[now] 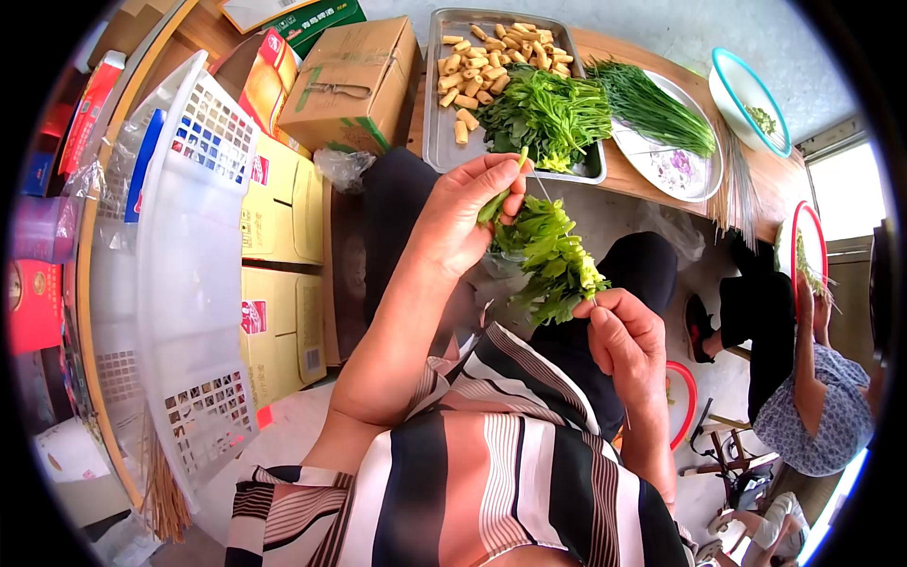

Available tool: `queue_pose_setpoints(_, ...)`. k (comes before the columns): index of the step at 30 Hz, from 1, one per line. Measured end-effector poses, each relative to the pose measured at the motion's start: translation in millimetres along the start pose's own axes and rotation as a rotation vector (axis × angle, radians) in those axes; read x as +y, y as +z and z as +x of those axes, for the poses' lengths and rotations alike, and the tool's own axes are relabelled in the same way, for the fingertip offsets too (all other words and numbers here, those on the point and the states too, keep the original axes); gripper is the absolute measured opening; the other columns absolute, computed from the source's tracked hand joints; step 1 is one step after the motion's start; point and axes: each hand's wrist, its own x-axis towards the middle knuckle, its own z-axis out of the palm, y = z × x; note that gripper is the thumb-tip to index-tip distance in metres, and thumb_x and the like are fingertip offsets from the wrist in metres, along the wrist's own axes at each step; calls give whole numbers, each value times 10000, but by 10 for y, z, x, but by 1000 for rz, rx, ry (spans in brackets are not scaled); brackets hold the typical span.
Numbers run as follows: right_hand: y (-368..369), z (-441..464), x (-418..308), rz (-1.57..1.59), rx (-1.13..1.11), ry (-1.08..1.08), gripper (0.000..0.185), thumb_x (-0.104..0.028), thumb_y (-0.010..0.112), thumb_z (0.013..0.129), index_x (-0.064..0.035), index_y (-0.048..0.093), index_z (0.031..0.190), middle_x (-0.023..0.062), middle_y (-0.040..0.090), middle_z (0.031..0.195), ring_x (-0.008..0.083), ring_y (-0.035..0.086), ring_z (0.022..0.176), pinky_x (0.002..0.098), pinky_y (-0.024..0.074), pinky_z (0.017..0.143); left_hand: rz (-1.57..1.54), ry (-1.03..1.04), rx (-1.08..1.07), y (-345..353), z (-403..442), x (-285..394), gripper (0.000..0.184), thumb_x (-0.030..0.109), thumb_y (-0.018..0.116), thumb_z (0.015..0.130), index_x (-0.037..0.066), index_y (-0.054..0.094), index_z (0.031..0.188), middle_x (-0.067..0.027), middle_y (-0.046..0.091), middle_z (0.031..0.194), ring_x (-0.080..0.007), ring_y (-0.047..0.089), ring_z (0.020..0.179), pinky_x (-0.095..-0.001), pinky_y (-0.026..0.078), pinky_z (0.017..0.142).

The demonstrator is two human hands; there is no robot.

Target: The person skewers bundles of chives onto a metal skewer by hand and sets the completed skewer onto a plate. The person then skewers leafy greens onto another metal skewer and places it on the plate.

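Note:
My left hand point(475, 210) is closed, pinching a green leafy stalk point(495, 204) between thumb and fingers near the tip of a thin skewer point(541, 186). Bunched leafy greens point(553, 260) are threaded along that skewer. The skewer's lower end is pinched in my right hand point(624, 335), just below the greens. Beyond my hands, a metal tray point(436, 132) holds tan, short rolls point(482, 66) and a pile of leafy greens point(543, 113). Long thin chives point(652, 104) lie on a white oval plate point(696, 185), right of the tray.
Thin skewers point(740, 189) hang over the wooden table's point(605, 45) edge. A teal-rimmed bowl point(723, 71) stands behind. At right, another person point(817, 406) holds a red-rimmed bowl point(820, 231). White plastic baskets point(179, 283) and cardboard boxes point(354, 80) stand to the left.

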Motion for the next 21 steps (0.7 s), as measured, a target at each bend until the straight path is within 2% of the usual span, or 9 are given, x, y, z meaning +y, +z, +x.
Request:
queue_pose_setpoints(9, 57, 4, -11, -10, -18, 27, 202, -133, 490, 965, 38, 597, 957, -59, 411, 503, 4, 289, 408, 178, 210, 407, 4, -3, 51, -3, -47, 60, 227, 208, 678, 855, 50, 661, 1017, 25, 625, 788, -62, 537, 658, -188, 369, 608)
queue_pose_setpoints(11, 59, 1, 0, -13, -18, 27, 202, -133, 491, 965, 37, 598, 957, -59, 412, 503, 4, 289, 409, 178, 209, 406, -1, 7, 59, 9, -50, 69, 208, 176, 654, 877, 16, 652, 1009, 16, 592, 754, -63, 513, 636, -206, 355, 583)
queue_pose_setpoints(21, 47, -17, 19, -20, -13, 32, 207, -143, 496, 965, 36, 600, 955, -58, 414, 507, 6, 292, 410, 178, 210, 405, 2, 8, 48, 1, -51, 64, 194, 165, 660, 871, 15, 656, 994, 15, 592, 753, -62, 515, 637, -203, 357, 577)
